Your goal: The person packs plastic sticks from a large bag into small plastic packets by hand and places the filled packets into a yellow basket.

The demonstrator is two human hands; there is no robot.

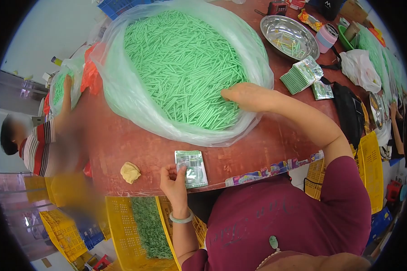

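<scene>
Thin pale-green sticks fill a clear plastic bag, upper centre; your right hand has fingertips among them, grip hidden. Your left hand pinches a flat silver-green packet, lower centre, beside the red surface's edge, with bare room rightward.

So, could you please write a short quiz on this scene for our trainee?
1. Which hand touches the silvery packet?
2. True or false: the yellow lump lies apart from that packet.
3. Where is the right hand: (a) in the metal bowl, (b) at the green sticks, or (c) on the pink bottle?

Key: 1. The left hand. 2. True. 3. b.
</scene>
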